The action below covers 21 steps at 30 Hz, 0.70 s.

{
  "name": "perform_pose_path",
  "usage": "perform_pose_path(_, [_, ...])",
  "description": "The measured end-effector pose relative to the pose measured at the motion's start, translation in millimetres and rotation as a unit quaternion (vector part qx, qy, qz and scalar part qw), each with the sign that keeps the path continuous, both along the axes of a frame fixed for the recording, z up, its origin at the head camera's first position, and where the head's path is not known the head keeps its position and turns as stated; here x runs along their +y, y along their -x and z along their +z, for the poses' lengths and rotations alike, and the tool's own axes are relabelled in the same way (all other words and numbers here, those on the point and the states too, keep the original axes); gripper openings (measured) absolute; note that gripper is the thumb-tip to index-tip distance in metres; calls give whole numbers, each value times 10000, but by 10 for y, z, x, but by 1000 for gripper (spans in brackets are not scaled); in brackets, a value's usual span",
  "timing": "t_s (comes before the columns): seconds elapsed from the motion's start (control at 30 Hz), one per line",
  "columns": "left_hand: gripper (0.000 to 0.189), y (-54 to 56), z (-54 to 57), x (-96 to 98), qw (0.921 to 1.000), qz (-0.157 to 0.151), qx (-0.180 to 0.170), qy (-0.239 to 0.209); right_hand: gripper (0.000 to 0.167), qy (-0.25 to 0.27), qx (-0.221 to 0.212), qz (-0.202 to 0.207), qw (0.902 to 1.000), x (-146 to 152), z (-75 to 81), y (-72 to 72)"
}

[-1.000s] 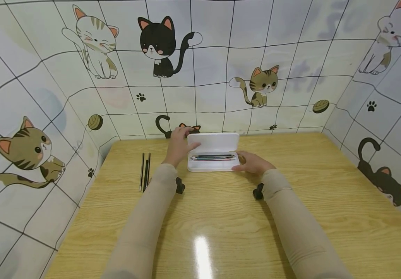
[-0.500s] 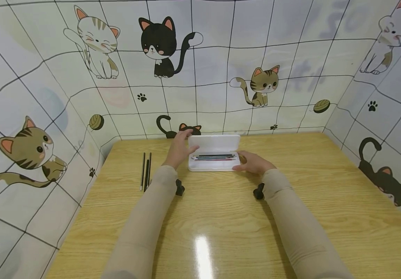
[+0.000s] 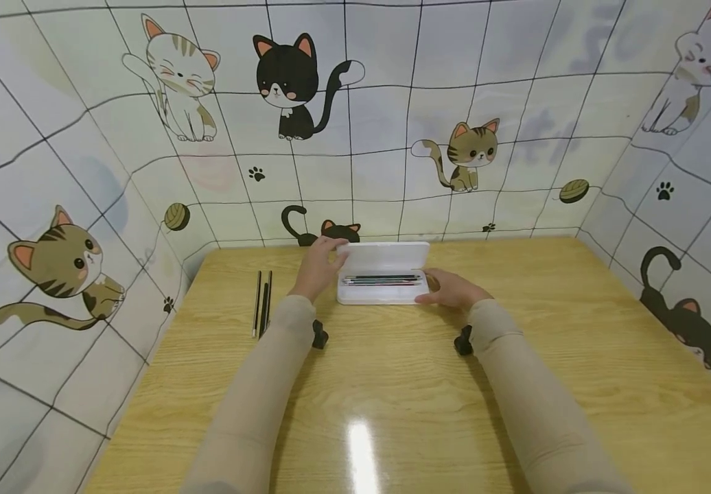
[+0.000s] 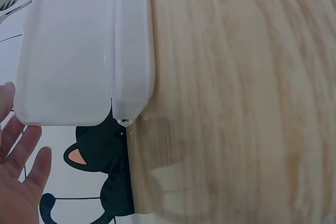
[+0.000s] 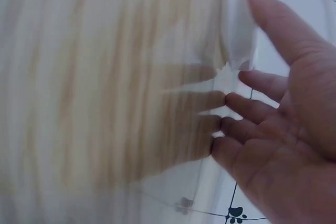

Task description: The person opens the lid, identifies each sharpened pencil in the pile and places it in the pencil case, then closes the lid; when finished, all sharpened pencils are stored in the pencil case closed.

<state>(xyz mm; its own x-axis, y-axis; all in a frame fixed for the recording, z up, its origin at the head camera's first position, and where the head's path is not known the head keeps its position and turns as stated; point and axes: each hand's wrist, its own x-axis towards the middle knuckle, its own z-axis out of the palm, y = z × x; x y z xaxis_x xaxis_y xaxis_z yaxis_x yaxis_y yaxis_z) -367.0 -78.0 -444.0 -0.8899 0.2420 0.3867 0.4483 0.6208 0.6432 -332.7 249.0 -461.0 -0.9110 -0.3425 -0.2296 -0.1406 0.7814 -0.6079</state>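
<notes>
A white pencil case lies at the back middle of the table in the head view, its hinged lid raised and leaning a little forward. Several pencils rest lengthwise inside. My left hand touches the lid's upper left corner with loosely extended fingers; in the left wrist view its fingertips are at the lid's edge and partly hidden. At the case's right end, my right hand holds the base, thumb along the front and index finger at the end corner.
Three dark pencils lie side by side on the wooden table, left of my left forearm. A cloth printed with cats and a grid stands behind the table and along both sides.
The lid has tipped slightly forward and down, with my left hand moving along with it. My right hand stays at the case's right end. The whole head view has shifted slightly.
</notes>
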Motion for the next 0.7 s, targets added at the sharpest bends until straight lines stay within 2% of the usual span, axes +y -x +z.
perform_pose_path(0.1, [33, 10, -38, -22, 10000, 17, 26, 67, 93, 165, -182, -28, 9997, 30, 19, 29])
perform_pose_path(0.17, [33, 7, -62, -41, 9999, -22, 47, 92, 91, 456, -331, -149, 9983, 48, 42, 62])
perform_pose_path(0.27, [34, -10, -104, -76, 9999, -45, 87, 122, 86, 993, -315, -391, 9938, 37, 111, 109])
perform_pose_path(0.4, [33, -23, -146, -125, 9998, -81, 162, 75, 75, 1960, 42, -784, 9774, -62, 264, 173])
perform_pose_path(0.5, [33, -8, -146, -133, 9996, -183, 221, -18, 65, 2509, 192, -1224, 9600, -141, 366, 215])
perform_pose_path(0.63, [32, 11, -105, -107, 9994, -296, 119, -103, 53, 2565, 231, -1704, 9511, -179, 392, 255])
perform_pose_path(0.7, [31, 23, -79, -84, 9992, -367, 15, -124, 51, 2618, 221, -1779, 9483, -154, 367, 256])
